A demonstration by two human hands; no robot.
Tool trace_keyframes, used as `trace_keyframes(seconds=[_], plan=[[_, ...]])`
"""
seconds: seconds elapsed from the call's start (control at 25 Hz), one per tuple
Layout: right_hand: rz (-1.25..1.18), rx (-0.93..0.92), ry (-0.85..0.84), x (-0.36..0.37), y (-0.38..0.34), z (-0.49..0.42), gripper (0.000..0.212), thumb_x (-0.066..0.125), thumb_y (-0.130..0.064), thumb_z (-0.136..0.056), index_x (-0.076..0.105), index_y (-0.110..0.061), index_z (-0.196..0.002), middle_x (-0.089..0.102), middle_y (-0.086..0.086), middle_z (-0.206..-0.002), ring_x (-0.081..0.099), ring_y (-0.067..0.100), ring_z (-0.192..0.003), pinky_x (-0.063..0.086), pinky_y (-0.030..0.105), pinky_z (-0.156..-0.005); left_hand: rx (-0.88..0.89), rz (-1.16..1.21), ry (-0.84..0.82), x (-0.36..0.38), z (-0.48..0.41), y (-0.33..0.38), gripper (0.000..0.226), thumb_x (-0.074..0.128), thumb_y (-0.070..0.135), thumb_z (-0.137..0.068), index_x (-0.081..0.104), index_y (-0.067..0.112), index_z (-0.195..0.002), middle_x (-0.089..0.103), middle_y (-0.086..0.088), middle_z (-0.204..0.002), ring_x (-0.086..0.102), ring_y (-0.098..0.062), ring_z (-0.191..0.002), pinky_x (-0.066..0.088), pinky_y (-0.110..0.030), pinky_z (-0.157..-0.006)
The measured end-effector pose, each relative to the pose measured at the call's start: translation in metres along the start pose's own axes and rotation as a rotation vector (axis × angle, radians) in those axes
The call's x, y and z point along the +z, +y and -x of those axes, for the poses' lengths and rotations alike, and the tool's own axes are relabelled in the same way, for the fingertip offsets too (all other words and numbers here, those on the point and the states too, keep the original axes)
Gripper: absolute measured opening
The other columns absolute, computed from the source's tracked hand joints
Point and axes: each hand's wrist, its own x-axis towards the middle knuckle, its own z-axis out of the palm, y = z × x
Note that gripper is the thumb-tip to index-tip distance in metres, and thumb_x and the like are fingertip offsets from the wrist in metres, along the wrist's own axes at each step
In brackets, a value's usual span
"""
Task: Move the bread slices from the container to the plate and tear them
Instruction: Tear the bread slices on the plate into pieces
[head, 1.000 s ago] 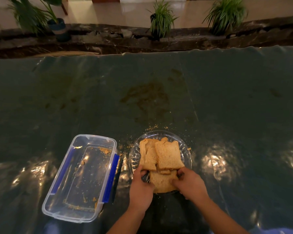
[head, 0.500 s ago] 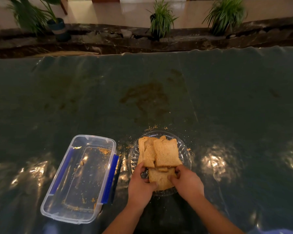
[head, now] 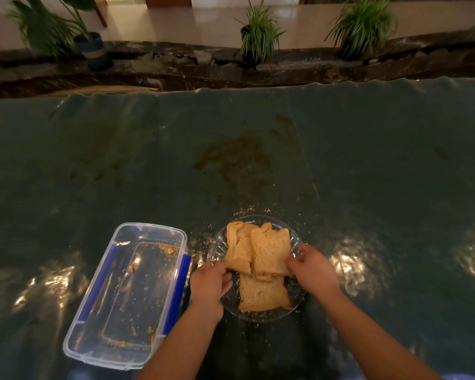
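Bread slices (head: 269, 250) all on the glass plate (head: 296, 303), piled and overlapping; one slice (head: 262, 296) lies flat alone at the near side of the plate, the rest stacked on the far half. Plate sits on the dark green counter (head: 368, 160), just right of the clear plastic container (head: 126, 294), not touching as far as can be seen. Container holds only crumbs, blue latches on both long sides. Left hand (head: 210, 283) at the left edge of the plate, fingers (head: 225, 272) curled against the near-left corner of the stacked slices; whether they actually pinch it cannot be told, fingertips are hidden under the bread edge. Right hand (head: 314, 270) over the right rim of the plate, fingers (head: 292, 263) closed in a pinch on the near-right corner of the top slice. Both forearms come in from the bottom edge. Crumbs scattered on the counter around the plate, mostly at its far side. Brownish stain (head: 236, 160) on the counter beyond the plate. Potted plants (head: 258, 31) along a dark ledge behind the counter. Bright reflections on the counter surface left and right.
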Motion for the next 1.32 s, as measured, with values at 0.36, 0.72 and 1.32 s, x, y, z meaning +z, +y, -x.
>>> trace_keyframes(seconds=[0.36,0.72,1.32], plan=[[-0.366,0.134,-0.129,0.0,-0.01,-0.017,0.026,0.082,-0.036,-0.071,0.068,-0.015,-0.079,0.073,0.005,-0.085,0.069,0.02,-0.079,0.06,0.044,-0.078,-0.14,0.197,0.08,0.027,0.001,0.005,0.024,0.076,0.01,-0.082,0.065,0.004,-0.103,0.071,-0.013,-0.095,0.066,-0.02,-0.077,0.053,-0.029,-0.065],[-0.746,-0.016,-0.106,-0.014,-0.014,-0.013,0.015,0.078,-0.012,-0.077,0.065,-0.013,-0.084,0.07,0.006,-0.085,0.068,0.024,-0.083,0.057,0.04,-0.068,0.082,-0.099,0.056,0.031,-0.009,0.013,0.045,0.073,-0.003,-0.08,0.06,0.009,-0.12,0.064,-0.012,-0.111,0.065,-0.025,-0.096,0.059,-0.037,-0.078],[0.162,-0.11,0.064,-0.013,0.001,-0.006,0.038,0.065,-0.025,-0.081,0.054,-0.012,-0.115,0.051,-0.007,-0.075,0.054,0.02,-0.075,0.039,0.026,-0.058,0.185,-0.316,0.016,0.022,-0.024,0.007,0.045,0.075,0.008,-0.078,0.062,0.014,-0.121,0.062,0.0,-0.101,0.061,-0.02,-0.094,0.058,-0.04,-0.083]])
